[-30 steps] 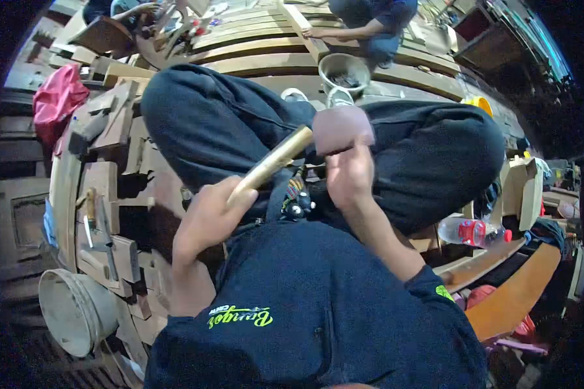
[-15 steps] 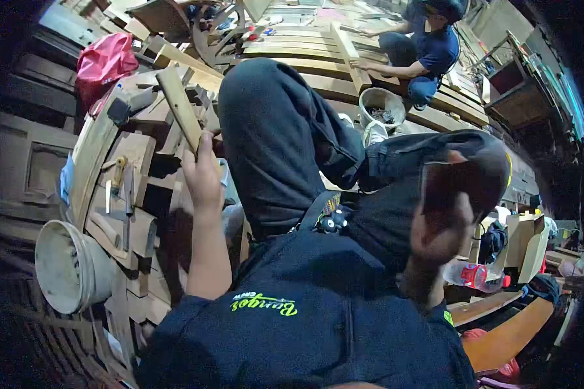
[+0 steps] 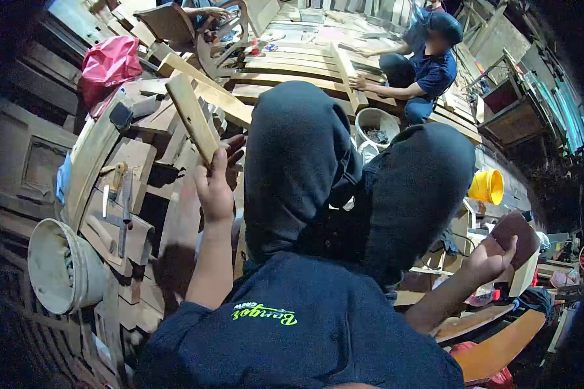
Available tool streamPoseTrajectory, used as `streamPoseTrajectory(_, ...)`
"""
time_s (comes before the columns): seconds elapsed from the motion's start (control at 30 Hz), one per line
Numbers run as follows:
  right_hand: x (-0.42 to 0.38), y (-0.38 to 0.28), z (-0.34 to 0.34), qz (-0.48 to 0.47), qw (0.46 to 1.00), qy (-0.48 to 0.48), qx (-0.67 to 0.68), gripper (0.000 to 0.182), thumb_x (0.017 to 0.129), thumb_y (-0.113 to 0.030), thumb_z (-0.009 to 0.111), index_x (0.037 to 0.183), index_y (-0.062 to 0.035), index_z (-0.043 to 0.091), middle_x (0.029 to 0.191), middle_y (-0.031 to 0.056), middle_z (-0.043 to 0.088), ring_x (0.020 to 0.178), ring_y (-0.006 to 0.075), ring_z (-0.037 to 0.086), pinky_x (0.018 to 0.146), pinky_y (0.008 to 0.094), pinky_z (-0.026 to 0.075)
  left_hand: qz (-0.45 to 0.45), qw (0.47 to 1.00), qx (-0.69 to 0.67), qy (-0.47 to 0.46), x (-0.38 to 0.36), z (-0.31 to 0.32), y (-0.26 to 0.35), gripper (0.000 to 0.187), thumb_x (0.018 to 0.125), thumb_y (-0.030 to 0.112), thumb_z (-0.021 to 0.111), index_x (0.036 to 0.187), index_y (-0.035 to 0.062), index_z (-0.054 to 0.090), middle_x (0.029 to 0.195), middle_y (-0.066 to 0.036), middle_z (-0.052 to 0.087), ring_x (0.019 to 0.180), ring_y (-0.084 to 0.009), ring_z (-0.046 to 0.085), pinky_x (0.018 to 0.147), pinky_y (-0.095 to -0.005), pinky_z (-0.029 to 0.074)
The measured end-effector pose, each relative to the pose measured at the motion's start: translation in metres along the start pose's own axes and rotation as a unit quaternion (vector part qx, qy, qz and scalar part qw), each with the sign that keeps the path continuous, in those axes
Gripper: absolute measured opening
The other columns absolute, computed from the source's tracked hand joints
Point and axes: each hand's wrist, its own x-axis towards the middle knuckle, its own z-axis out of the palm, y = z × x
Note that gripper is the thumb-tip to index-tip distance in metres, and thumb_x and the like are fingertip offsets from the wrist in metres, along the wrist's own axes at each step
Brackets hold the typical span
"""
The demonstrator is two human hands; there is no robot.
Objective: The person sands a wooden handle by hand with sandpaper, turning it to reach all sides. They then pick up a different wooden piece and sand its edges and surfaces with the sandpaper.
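Observation:
A pale wooden strip slants up and left from my left hand, whose thumb presses on its lower end while some fingers spread behind it. My right hand is out to the right, past my knee, and grips a flat reddish-brown piece between thumb and fingers. Both knees are raised between my hands. Left of my left hand, a tool with a yellowish handle and a dark metal tool lie on wooden blocks.
White buckets stand at the left and beyond my knees. Another person crouches at the back right by long planks. A yellow bucket, a curved orange-brown board and a red bag are around me.
My right hand has moved right and down with the brown piece, away from my knee. My right knee has risen inward. The wooden strip and my left hand have shifted slightly right, its fingers more spread.

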Motion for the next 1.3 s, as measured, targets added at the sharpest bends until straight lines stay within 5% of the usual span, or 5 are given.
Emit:
streamPoseTrajectory(0.27,0.013,0.038,-0.034,-0.057,0.986,-0.061,-0.146,0.030,0.086,-0.004,0.053,0.115,0.0042,0.055,0.111,0.0165,0.060,0.099,0.0241,0.059,0.092,0.0358,0.045,0.148,0.966,0.208,-0.040,0.015,-0.002,-0.022,0.032,0.097,0.022,0.048,0.114,-0.0046,0.053,0.109,-0.012,0.062,0.098,-0.0166,0.056,0.089,-0.0280,0.042)
streamPoseTrajectory(0.4,-0.020,0.056,0.068,-0.035,0.591,-0.035,-0.805,0.049,0.073,0.003,0.055,0.122,-0.0031,0.055,0.108,0.0197,0.062,0.098,0.0270,0.059,0.092,0.0349,0.043,0.149,0.957,0.247,-0.024,0.065,-0.023,-0.025,0.027,0.092,0.021,0.059,0.098,-0.0054,0.062,0.085,-0.006,0.063,0.073,-0.0121,0.055,0.066,-0.0275,0.045)
streamPoseTrajectory(0.47,0.038,0.111,0.015,-0.452,0.487,-0.184,-0.724,0.051,0.079,-0.014,0.064,0.124,0.0047,0.050,0.092,0.0119,0.065,0.083,0.0199,0.060,0.081,0.0343,0.046,0.048,0.971,0.230,0.033,0.086,-0.009,-0.019,0.027,0.090,0.025,0.061,0.096,-0.0014,0.060,0.087,-0.007,0.064,0.067,-0.0101,0.055,0.058,-0.0258,0.044)
streamPoseTrajectory(0.53,0.023,0.135,0.086,-0.118,0.930,-0.084,-0.337,0.041,0.081,-0.016,0.064,0.115,0.0059,0.056,0.094,0.0109,0.066,0.087,0.0199,0.061,0.087,0.0314,0.044,0.051,0.973,0.225,-0.013,0.090,0.006,-0.023,0.027,0.090,0.025,0.061,0.096,-0.0013,0.060,0.087,-0.006,0.064,0.067,-0.0100,0.055,0.058,-0.0257,0.043)
streamPoseTrajectory(1.3,0.026,0.105,0.098,-0.076,0.906,-0.337,-0.243,0.031,0.083,-0.010,0.067,0.112,-0.0019,0.061,0.098,0.0066,0.066,0.088,0.0142,0.061,0.081,0.0257,0.046,0.030,0.968,0.249,-0.028,-0.037,-0.029,-0.013,0.030,0.090,0.029,0.061,0.096,-0.0001,0.059,0.085,-0.006,0.064,0.065,-0.0095,0.055,0.057,-0.0246,0.043)
